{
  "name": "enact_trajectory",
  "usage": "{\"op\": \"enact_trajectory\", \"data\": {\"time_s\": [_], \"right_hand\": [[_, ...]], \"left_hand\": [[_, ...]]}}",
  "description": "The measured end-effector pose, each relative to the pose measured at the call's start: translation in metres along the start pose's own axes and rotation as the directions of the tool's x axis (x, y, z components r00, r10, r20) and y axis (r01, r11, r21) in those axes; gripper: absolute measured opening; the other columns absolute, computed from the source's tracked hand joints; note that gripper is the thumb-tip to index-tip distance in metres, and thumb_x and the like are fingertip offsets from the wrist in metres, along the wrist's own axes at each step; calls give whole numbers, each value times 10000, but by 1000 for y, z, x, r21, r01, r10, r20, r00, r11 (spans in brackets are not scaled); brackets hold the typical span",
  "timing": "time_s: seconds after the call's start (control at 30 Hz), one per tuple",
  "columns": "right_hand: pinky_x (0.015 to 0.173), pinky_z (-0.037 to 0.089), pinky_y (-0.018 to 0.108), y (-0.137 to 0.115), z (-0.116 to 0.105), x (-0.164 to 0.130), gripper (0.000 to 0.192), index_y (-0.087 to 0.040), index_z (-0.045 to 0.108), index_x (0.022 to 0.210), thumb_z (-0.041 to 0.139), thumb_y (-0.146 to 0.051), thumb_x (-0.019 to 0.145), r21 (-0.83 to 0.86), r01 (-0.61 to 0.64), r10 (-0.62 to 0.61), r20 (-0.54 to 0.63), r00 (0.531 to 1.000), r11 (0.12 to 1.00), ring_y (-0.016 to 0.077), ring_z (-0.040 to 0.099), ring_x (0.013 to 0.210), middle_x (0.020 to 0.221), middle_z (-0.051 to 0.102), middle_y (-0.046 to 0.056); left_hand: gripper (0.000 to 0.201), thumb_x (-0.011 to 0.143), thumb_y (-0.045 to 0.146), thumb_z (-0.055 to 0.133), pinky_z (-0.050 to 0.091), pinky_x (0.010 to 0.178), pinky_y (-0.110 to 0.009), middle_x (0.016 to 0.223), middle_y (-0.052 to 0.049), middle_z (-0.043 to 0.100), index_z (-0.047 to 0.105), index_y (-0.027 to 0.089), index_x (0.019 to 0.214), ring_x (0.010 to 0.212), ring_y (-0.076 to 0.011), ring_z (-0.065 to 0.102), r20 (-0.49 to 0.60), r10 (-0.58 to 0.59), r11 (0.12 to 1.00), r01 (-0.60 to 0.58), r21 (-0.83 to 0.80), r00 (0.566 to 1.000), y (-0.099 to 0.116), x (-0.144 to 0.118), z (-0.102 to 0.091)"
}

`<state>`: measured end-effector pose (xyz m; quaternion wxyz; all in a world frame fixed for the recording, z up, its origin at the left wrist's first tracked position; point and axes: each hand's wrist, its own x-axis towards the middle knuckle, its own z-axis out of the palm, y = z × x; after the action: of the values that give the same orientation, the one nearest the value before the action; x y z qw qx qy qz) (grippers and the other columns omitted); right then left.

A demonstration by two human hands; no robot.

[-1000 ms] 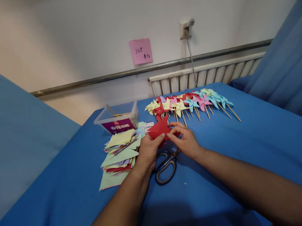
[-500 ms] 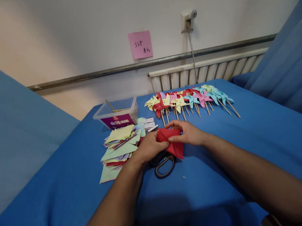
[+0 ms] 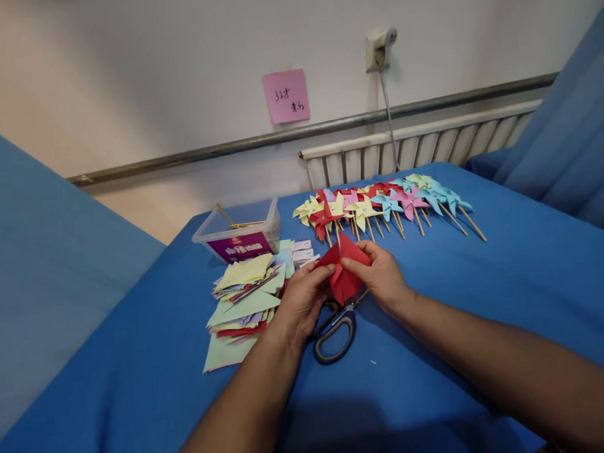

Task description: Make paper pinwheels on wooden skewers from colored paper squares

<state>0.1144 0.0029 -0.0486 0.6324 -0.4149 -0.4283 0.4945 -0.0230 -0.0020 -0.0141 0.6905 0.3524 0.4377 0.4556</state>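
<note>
Both hands hold a folded red paper square (image 3: 342, 270) just above the blue table (image 3: 509, 271). My left hand (image 3: 300, 303) pinches its left side with thumb and fingers. My right hand (image 3: 381, 276) pinches its right side near the centre fold. Black-handled scissors (image 3: 334, 328) lie on the table directly beneath the paper, partly hidden by my hands. A loose stack of coloured paper pieces (image 3: 242, 296) lies left of my left hand.
A row of finished paper pinwheels on wooden sticks (image 3: 381, 206) lies behind my hands. A clear plastic box (image 3: 239, 232) with sticks stands at the back left. Small white slips (image 3: 303, 252) lie beside it. A radiator (image 3: 418, 144) and a pink note (image 3: 286, 95) are on the wall.
The red paper has been turned and refolded between my hands: it hung low over the scissors half a second ago and now stands higher with a point upward. The scissors are more exposed.
</note>
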Motion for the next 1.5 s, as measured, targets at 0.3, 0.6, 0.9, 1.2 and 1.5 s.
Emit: {"op": "enact_trajectory", "data": {"time_s": [0.3, 0.6, 0.9, 1.2, 1.5], "right_hand": [[691, 532, 330, -1, 2, -2, 310, -203, 590, 873, 748, -365, 660, 5, -1, 1, -52, 999, 1000, 176, 629, 714, 827, 680, 15], [743, 534, 372, 1, 2, -3, 294, -205, 573, 925, 708, -333, 698, 7, 14, -14, 35, 999, 1000, 202, 648, 787, 874, 683, 41], [1057, 350, 525, -18, -12, -10, 538, -329, 576, 1127, 513, -36, 680, -472, 607, -527, 306, 793, 639, 271, 423, 1284, 1359, 466, 23], [1074, 280, 576, -19, -14, -7, 234, -343, 662, 962, 681, -230, 758, -513, 743, -520, 532, 668, 430, 315, 322, 1332, 1413, 415, -16], [1053, 343, 494, -14, -9, -5, 23, -253, 649, 788, 650, -249, 811, -477, 690, -519, 454, 724, 545, 250, 454, 1213, 1213, 562, 41]], "left_hand": [[190, 638, 197, 785, 514, 699, -283, 796, -72, 715, 667, 132, 772, 696, -164, 650, 22, -29, 996, 31, -88, 999, -5, -1, 2], [176, 591, 145, 787, 490, 584, -230, 619, -27, 663, 615, 129, 623, 553, -114, 598, -62, -4, 997, -1, -80, 998, -5, 0, 2], [209, 627, 109, 741, 540, 677, -275, 761, -63, 716, 684, 101, 828, 662, -161, 657, -115, 15, 976, -39, -213, 993, 11, 1, -5], [220, 650, 80, 707, 533, 602, -251, 757, -61, 722, 688, 91, 869, 613, -147, 645, -74, -10, 971, -8, -241, 997, 12, 1, -6], [165, 588, 118, 777, 460, 539, -205, 615, -6, 653, 639, 115, 679, 531, -93, 576, -101, 44, 986, -60, -155, 994, 4, 5, -8]]}}
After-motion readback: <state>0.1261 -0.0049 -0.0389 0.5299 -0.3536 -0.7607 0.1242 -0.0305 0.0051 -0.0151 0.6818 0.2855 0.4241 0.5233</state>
